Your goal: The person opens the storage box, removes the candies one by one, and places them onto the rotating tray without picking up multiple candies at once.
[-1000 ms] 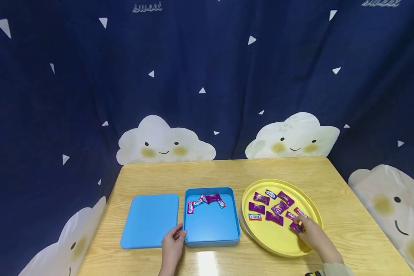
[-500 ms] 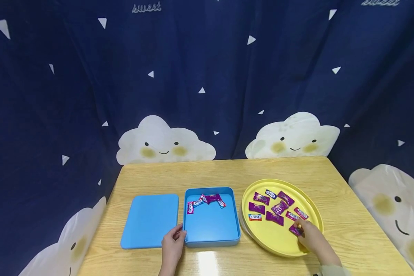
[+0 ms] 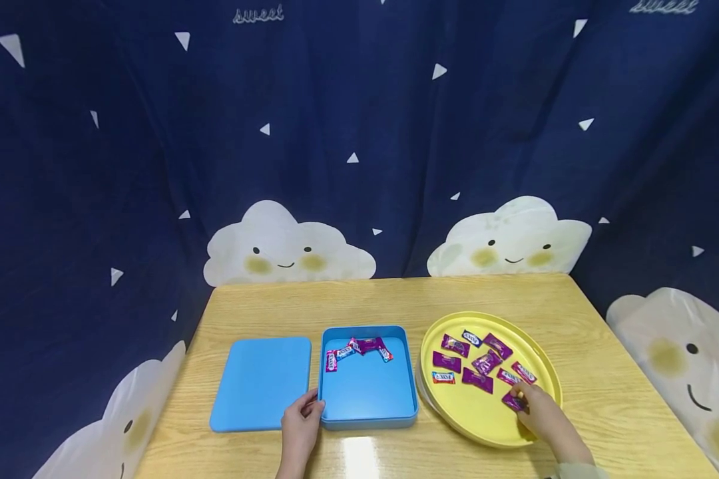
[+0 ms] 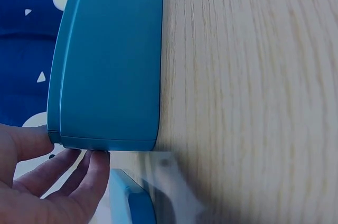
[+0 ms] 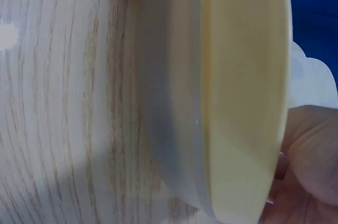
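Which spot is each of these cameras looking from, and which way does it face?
Head: worn on the person's head, facing forward and down at the table, blue box and yellow tray; both the left hand and right hand show.
Left wrist: worn there, facing the box's outer side; the thumb and fingers show.
Right wrist: worn there, facing the tray's outer side; part of that hand shows.
Shared: the head and left wrist views both show the left hand touching the box.
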### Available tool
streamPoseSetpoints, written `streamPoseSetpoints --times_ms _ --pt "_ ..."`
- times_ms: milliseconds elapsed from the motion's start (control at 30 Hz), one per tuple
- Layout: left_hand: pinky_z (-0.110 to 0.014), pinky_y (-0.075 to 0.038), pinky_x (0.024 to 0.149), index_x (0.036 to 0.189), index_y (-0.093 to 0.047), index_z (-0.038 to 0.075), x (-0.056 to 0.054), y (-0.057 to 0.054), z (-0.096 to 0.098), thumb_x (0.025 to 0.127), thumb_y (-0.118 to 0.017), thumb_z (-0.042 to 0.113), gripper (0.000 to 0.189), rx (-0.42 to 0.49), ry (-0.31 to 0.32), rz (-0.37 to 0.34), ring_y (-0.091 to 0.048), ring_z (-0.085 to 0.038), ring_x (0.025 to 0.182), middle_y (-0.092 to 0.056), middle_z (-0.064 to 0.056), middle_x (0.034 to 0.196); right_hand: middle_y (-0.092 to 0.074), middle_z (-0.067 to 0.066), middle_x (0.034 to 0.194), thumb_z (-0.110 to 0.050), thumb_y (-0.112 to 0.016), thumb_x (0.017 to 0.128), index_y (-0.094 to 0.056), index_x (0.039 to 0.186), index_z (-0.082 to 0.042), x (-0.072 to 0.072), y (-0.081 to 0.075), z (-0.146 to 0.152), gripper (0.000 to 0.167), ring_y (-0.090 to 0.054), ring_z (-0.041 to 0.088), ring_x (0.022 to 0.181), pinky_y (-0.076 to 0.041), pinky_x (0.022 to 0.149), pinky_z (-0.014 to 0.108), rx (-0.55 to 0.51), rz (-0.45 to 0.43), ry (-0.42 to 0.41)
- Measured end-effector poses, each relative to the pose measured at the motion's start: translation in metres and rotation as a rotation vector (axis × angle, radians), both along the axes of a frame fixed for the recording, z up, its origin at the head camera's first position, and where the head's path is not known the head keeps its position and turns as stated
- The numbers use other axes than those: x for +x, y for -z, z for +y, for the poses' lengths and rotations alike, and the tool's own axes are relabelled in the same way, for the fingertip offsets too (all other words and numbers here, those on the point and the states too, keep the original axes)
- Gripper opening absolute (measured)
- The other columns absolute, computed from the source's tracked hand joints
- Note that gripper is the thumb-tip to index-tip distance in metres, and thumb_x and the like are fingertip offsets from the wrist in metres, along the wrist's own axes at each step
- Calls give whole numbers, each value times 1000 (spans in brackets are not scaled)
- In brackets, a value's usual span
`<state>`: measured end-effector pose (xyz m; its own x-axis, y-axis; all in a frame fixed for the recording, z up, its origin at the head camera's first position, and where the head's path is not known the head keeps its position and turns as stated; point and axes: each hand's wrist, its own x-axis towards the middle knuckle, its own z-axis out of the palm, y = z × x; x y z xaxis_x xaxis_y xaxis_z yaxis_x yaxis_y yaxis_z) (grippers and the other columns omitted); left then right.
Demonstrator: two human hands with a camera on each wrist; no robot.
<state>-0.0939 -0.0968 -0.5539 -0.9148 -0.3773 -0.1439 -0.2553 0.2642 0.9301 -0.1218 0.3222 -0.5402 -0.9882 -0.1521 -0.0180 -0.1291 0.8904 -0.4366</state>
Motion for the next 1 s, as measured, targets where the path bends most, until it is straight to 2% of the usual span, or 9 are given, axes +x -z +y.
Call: streamPoseSetpoints --times_ms 100,167,333,433,600,667,800,1000 --pt "-27 -55 67 112 -60 -10 0 0 -1 84 -61 0 30 2 7 7 -63 -27 86 -65 -22 97 -54 10 80 5 -68 68 -57 91 -2 0 -4 -1 26 -51 22 73 -48 65 40 -10 -5 13" --pt "-27 -55 66 112 -60 -10 0 0 -2 84 -61 0 30 1 8 10 -63 -27 86 -65 -22 97 -54 15 85 2 -68 71 -58 95 1 -2 -8 -3 27 -54 28 77 -49 69 45 -17 13 21" --pt "-27 -55 66 112 -60 -9 0 1 -2 84 -61 1 30 -1 -2 -3 -63 -27 86 -65 -21 98 -51 31 106 -4 -67 77 -50 117 8 -9 -16 -14 45 -52 47 95 -44 81 58 -35 105 14" --pt "-27 -54 66 112 -60 -9 0 1 -2 83 -61 1 30 1 -10 -10 -63 -26 85 -65 -21 97 -46 34 116 -6 -69 77 -44 126 5 -14 -19 -27 57 -46 51 102 -40 84 63 -48 170 4" --pt "-27 -54 66 111 -60 -10 0 1 -1 83 -62 0 30 5 -14 -5 -63 -26 85 -65 -20 96 -37 36 129 -16 -73 76 -40 133 0 -30 -19 -53 67 -36 54 115 -30 91 68 -49 298 -57" --pt "-27 -54 65 111 -61 -10 0 1 -1 83 -62 0 30 7 -14 -4 -63 -26 84 -65 -20 96 -32 36 134 -21 -72 78 -38 136 -3 -38 -20 -64 70 -29 54 121 -24 95 68 -50 297 -85" --pt "-27 -54 66 111 -61 -9 0 2 -1 83 -62 1 30 14 -16 -5 -63 -26 84 -66 -20 96 -23 31 142 -30 -68 82 -32 142 -9 -51 -24 -89 73 -17 53 128 -14 98 69 -45 230 -121" --pt "-27 -55 67 111 -61 -9 0 2 -1 83 -62 0 30 18 -8 7 -64 -27 85 -65 -22 97 -24 27 144 -32 -68 82 -30 143 -12 -68 -32 -125 75 -19 49 130 -15 101 67 -5 227 -189"
